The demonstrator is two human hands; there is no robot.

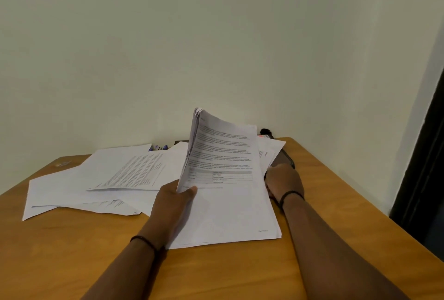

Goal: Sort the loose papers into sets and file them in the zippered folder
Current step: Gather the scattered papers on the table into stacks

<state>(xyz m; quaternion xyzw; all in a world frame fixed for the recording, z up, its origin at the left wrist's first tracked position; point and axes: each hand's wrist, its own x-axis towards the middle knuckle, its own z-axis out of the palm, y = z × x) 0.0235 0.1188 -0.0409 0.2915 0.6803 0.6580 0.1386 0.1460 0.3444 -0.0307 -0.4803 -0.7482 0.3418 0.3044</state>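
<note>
Left grip (pixel 176 197) lifts curled, printed white papers (pixel 221 155).

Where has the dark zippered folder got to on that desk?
The zippered folder lies at the table's far right, mostly buried under papers, just beyond the right hand.

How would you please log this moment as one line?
left hand: lifts paper stack | right hand: at stack's right edge, grip unclear | loose papers: spread on table

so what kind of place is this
Probably a desk in a home or office corner: a wooden table against a plain wall, covered in printed papers, with pens at the back.
</note>
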